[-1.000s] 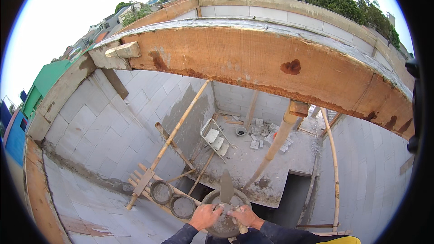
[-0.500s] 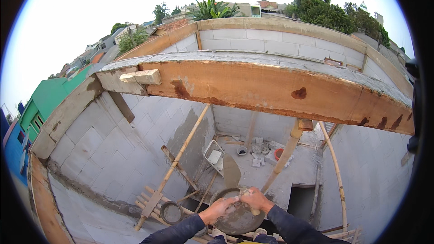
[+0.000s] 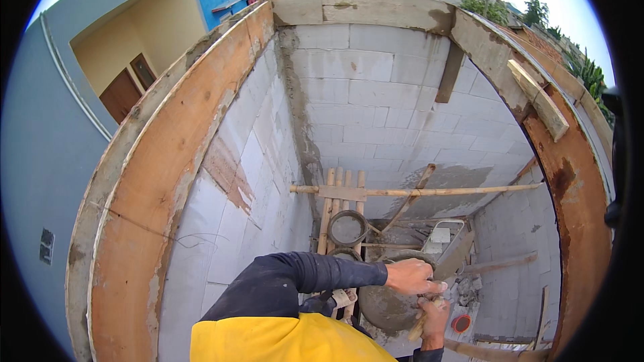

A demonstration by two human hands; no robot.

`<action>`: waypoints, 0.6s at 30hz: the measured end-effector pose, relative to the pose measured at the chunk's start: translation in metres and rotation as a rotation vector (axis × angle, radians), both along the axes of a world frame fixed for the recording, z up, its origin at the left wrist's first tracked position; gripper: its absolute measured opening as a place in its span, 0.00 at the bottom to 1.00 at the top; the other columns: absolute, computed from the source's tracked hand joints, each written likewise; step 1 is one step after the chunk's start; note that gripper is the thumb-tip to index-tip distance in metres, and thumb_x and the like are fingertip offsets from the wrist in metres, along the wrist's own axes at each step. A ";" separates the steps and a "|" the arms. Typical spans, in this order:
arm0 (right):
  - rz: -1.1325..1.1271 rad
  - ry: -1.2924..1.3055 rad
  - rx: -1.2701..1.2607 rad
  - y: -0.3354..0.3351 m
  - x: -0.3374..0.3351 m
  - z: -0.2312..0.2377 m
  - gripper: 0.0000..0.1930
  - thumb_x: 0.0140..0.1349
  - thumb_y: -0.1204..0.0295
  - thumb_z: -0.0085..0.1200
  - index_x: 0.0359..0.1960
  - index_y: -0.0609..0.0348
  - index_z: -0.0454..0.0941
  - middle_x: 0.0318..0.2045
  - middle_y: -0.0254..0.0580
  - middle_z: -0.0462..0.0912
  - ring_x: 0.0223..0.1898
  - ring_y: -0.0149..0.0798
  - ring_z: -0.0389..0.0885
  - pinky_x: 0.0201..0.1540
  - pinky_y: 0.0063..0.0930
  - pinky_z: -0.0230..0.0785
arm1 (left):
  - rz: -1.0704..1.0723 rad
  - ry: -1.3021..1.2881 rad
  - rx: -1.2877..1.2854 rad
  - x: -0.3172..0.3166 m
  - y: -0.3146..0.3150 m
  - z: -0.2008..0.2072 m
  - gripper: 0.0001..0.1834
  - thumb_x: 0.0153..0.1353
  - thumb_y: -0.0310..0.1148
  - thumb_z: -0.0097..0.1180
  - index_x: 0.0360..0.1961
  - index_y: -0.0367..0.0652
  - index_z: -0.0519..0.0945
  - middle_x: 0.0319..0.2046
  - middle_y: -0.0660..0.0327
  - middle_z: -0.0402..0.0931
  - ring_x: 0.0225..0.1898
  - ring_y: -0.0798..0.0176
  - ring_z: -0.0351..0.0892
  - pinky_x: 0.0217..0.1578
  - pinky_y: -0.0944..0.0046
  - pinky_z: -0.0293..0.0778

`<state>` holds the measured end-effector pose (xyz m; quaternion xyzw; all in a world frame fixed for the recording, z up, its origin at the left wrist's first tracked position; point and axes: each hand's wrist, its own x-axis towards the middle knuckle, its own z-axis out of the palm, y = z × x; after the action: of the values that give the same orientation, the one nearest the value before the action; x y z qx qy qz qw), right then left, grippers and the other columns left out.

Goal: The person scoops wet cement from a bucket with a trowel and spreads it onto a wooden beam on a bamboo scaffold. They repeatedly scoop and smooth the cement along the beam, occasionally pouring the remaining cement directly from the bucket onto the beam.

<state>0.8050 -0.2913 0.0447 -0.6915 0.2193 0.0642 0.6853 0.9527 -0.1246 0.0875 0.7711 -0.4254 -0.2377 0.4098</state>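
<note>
Both my hands meet over a round dark tub (image 3: 384, 314) of wet grey mortar. My right hand (image 3: 436, 316) is closed round the wooden handle of a trowel (image 3: 456, 255), whose mortar-coloured blade points away to the upper right. My left hand (image 3: 410, 276) reaches across from the left, its fingers bent together at the trowel's neck just ahead of the right hand. Exactly how the left fingertips grip there is partly hidden. Left of the tub, a dark round bucket (image 3: 348, 228) stands on bamboo poles (image 3: 328, 209), with another bucket (image 3: 345, 253) partly behind my sleeve.
Wooden formwork boards (image 3: 181, 154) run along the wall top at left, with another board (image 3: 582, 228) at right. A bamboo pole (image 3: 456, 192) crosses ahead. Below lie a white chair-like frame (image 3: 443, 236), rubble (image 3: 467, 289) and a red bucket (image 3: 461, 324). Light block walls (image 3: 362, 67) surround the drop.
My view has swung left, bringing the left-hand wall and neighbouring building into sight. Both hands have stayed together at the trowel over the mortar tub.
</note>
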 end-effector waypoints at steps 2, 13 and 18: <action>0.045 -0.086 0.004 0.007 0.021 0.014 0.09 0.58 0.70 0.63 0.36 0.62 0.84 0.27 0.35 0.84 0.23 0.28 0.78 0.25 0.24 0.68 | 0.077 0.063 -0.031 -0.003 0.029 0.018 0.43 0.72 0.64 0.48 0.23 0.27 0.82 0.16 0.46 0.75 0.22 0.46 0.78 0.29 0.48 0.72; 0.655 -0.398 0.191 0.024 0.141 0.083 0.10 0.56 0.70 0.56 0.35 0.66 0.75 0.30 0.46 0.82 0.26 0.34 0.79 0.28 0.27 0.71 | 0.334 0.781 -0.605 -0.089 0.109 0.091 0.26 0.69 0.58 0.55 0.27 0.45 0.80 0.12 0.75 0.56 0.11 0.74 0.47 0.14 0.67 0.46; 0.695 -0.487 0.277 0.049 0.187 0.066 0.18 0.61 0.67 0.55 0.47 0.69 0.78 0.42 0.50 0.86 0.44 0.40 0.85 0.50 0.34 0.78 | 0.431 1.130 -0.905 -0.099 0.123 0.125 0.20 0.68 0.55 0.57 0.33 0.49 0.77 0.14 0.77 0.56 0.14 0.78 0.47 0.16 0.70 0.44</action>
<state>0.9918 -0.2424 0.1105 -0.6210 -0.2046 0.1548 0.7407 0.8538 -0.0016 0.2122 0.3547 -0.0466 -0.3137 0.8796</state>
